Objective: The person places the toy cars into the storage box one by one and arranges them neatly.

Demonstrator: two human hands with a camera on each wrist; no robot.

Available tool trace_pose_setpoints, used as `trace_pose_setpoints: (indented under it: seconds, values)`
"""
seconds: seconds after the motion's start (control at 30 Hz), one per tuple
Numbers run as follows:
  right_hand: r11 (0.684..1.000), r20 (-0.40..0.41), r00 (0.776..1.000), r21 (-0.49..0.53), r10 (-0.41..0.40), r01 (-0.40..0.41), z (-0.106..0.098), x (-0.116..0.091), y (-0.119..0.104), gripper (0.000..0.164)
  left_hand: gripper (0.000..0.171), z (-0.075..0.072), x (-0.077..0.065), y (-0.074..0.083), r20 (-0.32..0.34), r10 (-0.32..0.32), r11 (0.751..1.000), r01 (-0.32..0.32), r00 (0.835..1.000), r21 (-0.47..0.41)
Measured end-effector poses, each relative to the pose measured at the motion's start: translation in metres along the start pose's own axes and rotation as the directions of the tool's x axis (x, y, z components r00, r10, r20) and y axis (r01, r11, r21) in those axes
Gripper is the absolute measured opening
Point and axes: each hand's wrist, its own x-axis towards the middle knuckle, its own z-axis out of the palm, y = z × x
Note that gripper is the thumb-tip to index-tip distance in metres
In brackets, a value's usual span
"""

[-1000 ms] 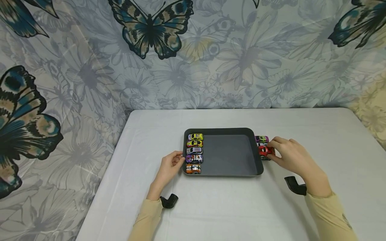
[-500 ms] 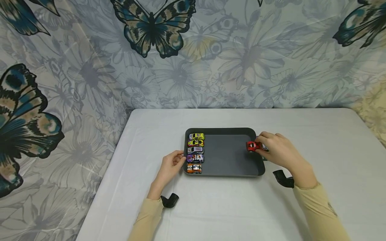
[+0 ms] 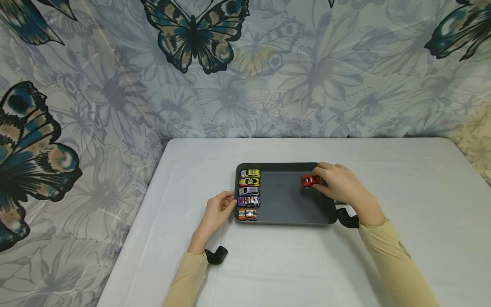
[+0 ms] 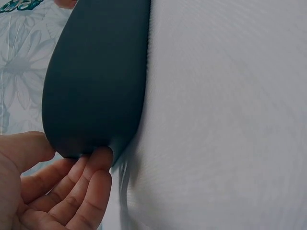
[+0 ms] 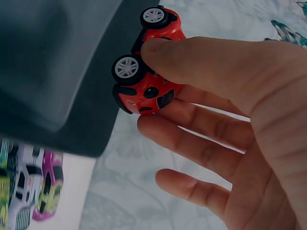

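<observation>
My right hand (image 3: 341,185) pinches a red toy car (image 3: 307,181) between thumb and fingers, over the right part of a dark grey tray (image 3: 284,200). In the right wrist view the red car's wheels face the camera, with the thumb across its side. At the tray's left rim my left hand (image 3: 216,213) grips the edge; the left wrist view shows the thumb on one side and curled fingers on the other. Along the left inside wall several toy cars stand in a column: two yellow, a silver one (image 3: 248,191), a purple one (image 3: 248,201) and an orange one (image 3: 247,214).
Beside the tray's right end more toy cars stand on the white table (image 3: 284,264), mostly hidden by my right hand; the right wrist view shows a magenta-and-green car (image 5: 50,182) and a white car (image 5: 26,187). A butterfly-patterned cloth (image 3: 268,85) hangs behind.
My right hand has lifted the red car from the group right of the tray and carried it left over the tray. My left hand has stayed at the rim.
</observation>
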Motion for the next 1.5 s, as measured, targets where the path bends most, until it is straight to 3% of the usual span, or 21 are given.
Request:
trace_pose_setpoints:
  seconds: [0.63, 1.13, 1.5]
  values:
    - [0.998, 0.019, 0.999, 0.028, -0.051, 0.051, 0.025, 0.036, 0.001, 0.021, 0.025, 0.000, 0.001, -0.001, -0.002, -0.011, 1.000, 0.011, 1.000, -0.009]
    - [0.997, 0.016, 0.998, -0.032, -0.064, 0.064, 0.042, 0.059, -0.007, 0.020, 0.025, 0.001, 0.001, -0.001, -0.002, -0.005, 1.000, 0.005, 1.000, 0.003]
    - [0.997, 0.015, 0.998, -0.046, -0.061, 0.061, 0.053, 0.073, -0.016, 0.020, 0.024, 0.001, 0.001, -0.002, -0.008, 0.016, 0.999, -0.016, 1.000, -0.034]
